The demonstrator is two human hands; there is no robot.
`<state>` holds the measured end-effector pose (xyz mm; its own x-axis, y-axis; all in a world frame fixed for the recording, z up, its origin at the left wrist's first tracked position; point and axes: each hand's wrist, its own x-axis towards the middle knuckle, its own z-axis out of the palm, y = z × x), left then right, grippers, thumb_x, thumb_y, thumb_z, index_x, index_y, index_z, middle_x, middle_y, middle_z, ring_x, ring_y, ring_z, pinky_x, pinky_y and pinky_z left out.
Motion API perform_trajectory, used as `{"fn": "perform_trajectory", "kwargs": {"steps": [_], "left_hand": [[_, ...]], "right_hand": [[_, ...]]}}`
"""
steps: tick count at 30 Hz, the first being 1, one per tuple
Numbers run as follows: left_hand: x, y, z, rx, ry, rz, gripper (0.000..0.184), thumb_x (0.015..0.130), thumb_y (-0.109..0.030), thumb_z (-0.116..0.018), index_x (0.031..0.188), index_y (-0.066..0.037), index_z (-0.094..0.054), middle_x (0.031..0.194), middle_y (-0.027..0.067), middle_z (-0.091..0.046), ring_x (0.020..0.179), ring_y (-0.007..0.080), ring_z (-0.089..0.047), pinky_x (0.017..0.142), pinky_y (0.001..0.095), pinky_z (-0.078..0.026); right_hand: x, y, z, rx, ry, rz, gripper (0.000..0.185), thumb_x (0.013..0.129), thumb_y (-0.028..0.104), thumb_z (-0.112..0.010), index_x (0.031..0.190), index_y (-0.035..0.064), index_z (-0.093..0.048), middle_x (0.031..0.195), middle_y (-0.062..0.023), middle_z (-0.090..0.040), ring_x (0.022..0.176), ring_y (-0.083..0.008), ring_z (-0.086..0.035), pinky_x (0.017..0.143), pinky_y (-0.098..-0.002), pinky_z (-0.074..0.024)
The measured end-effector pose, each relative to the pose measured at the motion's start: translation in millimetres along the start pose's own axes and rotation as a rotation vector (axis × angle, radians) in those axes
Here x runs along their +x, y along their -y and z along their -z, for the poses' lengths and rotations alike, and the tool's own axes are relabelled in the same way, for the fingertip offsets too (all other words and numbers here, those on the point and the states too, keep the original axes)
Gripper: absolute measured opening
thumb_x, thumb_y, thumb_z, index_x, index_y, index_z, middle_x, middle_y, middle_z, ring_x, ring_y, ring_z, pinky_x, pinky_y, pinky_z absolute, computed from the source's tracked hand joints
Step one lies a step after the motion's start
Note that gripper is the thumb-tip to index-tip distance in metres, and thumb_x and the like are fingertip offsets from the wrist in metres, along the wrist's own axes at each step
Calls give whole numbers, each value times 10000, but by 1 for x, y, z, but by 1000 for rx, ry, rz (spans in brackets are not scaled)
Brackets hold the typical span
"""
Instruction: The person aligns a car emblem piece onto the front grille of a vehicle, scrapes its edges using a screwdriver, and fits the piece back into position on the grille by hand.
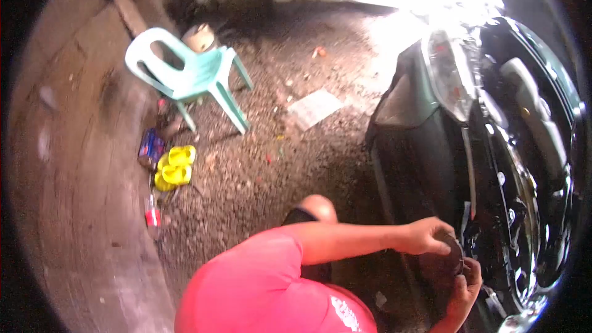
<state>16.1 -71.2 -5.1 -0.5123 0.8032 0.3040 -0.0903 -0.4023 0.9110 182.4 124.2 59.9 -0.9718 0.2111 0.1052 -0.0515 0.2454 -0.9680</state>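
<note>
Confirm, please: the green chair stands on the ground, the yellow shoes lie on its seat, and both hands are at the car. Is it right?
Not quite: the head view shows the yellow shoes on the ground, not on the seat. The green chair does stand on the ground, and the left hand and right hand are at the car.

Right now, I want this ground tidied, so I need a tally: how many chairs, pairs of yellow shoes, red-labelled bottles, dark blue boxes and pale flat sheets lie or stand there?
Green chair: 1
Pair of yellow shoes: 1
Red-labelled bottle: 1
Dark blue box: 1
Pale flat sheet: 1
Total: 5
</note>
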Motion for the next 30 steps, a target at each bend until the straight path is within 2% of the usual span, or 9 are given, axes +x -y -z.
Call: {"fn": "perform_trajectory", "kwargs": {"steps": [4, 5, 8, 12, 18, 21, 23, 26, 30], "left_hand": [[2, 8, 18, -104, -103, 21, 390, 775, -163, -790, 1128, -11, -721, 1016, 86, -755, 951, 165, -661, 874, 350, -541], [-1, 2, 20, -150, -121, 44, 380, 767, -135, -773, 1121, -12, -716, 1013, 92, -751, 950, 174, -664, 878, 354, -543], [-4, -2, 24, -35, -224, 15, 363, 748, -62, -729, 1107, -15, -691, 999, 95, -737, 949, 189, -671, 878, 358, -548], [-7, 0, 21, -77, -232, -17, 373, 759, -71, -750, 1119, -13, -673, 1018, 87, -729, 949, 185, -666, 888, 350, -540], [-4, 6, 20, -9, -263, -13, 335, 811, -82, -746, 1134, -27, -675, 1029, 71, -724, 995, 157, -640, 935, 342, -513], [-4, -2, 17, -190, -210, -14, 329, 851, -2, -662, 1179, -28, -645, 1105, 58, -709, 1063, 161, -629, 1009, 338, -484], [-3, 1, 15, -307, -191, -27, 379, 861, 43, -615, 1231, -36, -610, 1152, 51, -696, 1103, 173, -631, 1030, 346, -484], [-1, 8, 16, -425, -203, -34, 418, 857, 57, -608, 1259, -56, -595, 1158, 55, -686, 1103, 197, -638, 1028, 359, -494], [1, -4, 16, -27, -291, -4, 403, 878, 5, -642, 1278, -30, -619, 1175, 97, -683, 1057, 215, -637, 980, 382, -528]], "right_hand": [[13, -34, 31, 132, 0, -132, 680, 926, 408, -743, 1406, -15, -513, 1252, -90, -608, 1135, -192, -577, 977, -348, -471], [8, -73, 74, 174, 100, -107, 758, 958, 394, -714, 1510, -34, -420, 1376, -126, -558, 1245, -234, -549, 1038, -408, -460], [2, -94, 75, 93, -28, -85, 816, 973, 407, -704, 1550, -55, -359, 1428, -149, -541, 1281, -273, -549, 1062, -462, -463], [9, -89, 77, 30, 110, -149, 859, 964, 432, -716, 1557, -63, -340, 1475, -168, -511, 1311, -305, -537, 1075, -495, -464], [7, -101, 80, 121, 37, -113, 854, 952, 433, -729, 1553, -45, -355, 1458, -147, -524, 1261, -305, -580, 1057, -502, -473], [4, -76, 50, 198, 15, -74, 826, 933, 408, -748, 1531, -40, -394, 1407, -134, -565, 1237, -304, -595, 1056, -483, -473], [6, -50, 32, 142, 1, -200, 735, 937, 235, -726, 1510, -87, -396, 1437, -187, -554, 1275, -296, -570, 1100, -435, -449], [7, -54, 32, 177, -16, -201, 714, 924, 241, -729, 1485, -86, -433, 1415, -175, -578, 1267, -282, -578, 1105, -410, -441], [17, -42, 19, 70, -3, -193, 652, 894, 272, -749, 1413, -66, -543, 1351, -142, -639, 1237, -245, -606, 1102, -389, -445]]}}
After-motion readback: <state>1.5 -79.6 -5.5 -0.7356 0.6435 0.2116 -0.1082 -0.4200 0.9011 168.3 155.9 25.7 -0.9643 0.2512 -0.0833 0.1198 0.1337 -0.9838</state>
